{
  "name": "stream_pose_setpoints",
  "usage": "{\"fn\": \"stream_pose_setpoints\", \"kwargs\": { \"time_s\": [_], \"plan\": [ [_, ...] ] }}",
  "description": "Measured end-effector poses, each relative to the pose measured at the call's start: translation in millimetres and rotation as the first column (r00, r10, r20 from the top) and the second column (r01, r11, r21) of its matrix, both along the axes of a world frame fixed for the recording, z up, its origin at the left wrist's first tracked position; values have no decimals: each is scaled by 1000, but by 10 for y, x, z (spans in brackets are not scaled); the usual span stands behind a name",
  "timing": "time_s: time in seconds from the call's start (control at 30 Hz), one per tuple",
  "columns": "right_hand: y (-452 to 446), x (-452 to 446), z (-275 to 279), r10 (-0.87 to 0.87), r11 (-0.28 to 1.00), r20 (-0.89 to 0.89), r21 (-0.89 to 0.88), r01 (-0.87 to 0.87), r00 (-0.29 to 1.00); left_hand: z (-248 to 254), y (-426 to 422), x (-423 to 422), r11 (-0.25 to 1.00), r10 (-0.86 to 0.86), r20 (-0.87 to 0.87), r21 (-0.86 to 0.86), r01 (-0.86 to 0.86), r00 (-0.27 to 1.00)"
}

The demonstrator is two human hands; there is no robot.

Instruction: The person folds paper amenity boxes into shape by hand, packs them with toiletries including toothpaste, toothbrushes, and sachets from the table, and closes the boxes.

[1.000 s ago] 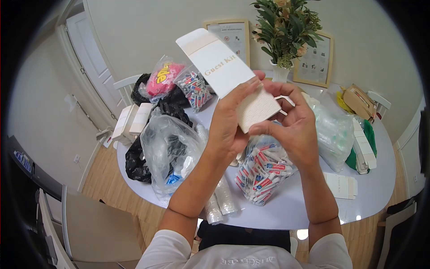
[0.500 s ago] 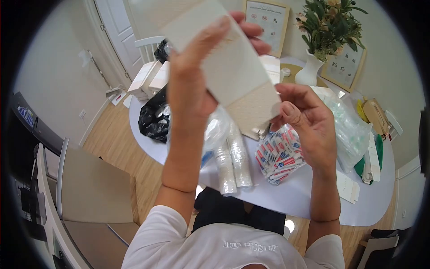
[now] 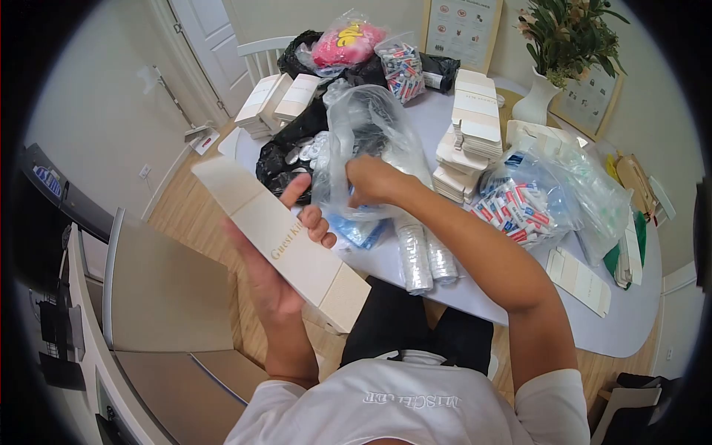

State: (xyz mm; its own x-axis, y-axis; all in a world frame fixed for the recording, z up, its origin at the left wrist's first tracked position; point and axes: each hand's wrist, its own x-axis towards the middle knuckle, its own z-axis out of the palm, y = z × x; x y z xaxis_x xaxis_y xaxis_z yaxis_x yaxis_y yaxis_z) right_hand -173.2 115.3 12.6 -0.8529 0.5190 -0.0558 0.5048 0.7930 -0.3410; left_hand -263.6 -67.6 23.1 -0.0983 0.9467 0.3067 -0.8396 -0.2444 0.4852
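My left hand (image 3: pixel 271 278) is closed around a slim cream cardboard box (image 3: pixel 278 233) lettered "Guest Kit", held tilted in front of my lap with its top flap raised. My right hand (image 3: pixel 373 182) is at the mouth of a clear plastic bag (image 3: pixel 404 144) on the table, fingers curled down and together; whatever they hold is hidden. Below that hand lies a blue plastic packet (image 3: pixel 360 230). Beside it is a black bag (image 3: pixel 278 159) with round, whitish wrapped pieces (image 3: pixel 315 148). Two wrapped rolls (image 3: pixel 415 259) lie nearer me.
Stacks of cartons (image 3: pixel 475 111) stand toward the back, with more cartons (image 3: pixel 263 104) at the left. A bag of small red, white and blue tubes (image 3: pixel 519 211) sits at right, near a flat carton (image 3: pixel 578 282). A white vase (image 3: pixel 535 96) stands behind.
My left hand has lowered the box toward my lap, turning its lettered side up. My right hand has left the box and moved left to the clear bag. The view has shifted.
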Motion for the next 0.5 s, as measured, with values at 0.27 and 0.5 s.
{"fn": "stream_pose_setpoints", "kwargs": {
  "time_s": [0.27, 0.5],
  "plan": [
    [12, -1, 12, -211, 977, -56, -53, 208, 976, -634, -162, -207, 985, 7, 163, -173, 22, 987],
    [244, 352, -39, -62, 990, -606, 65, 128, 793, -476, -19, 10, 963, -191, 55, -182, 198, 980]
  ]
}}
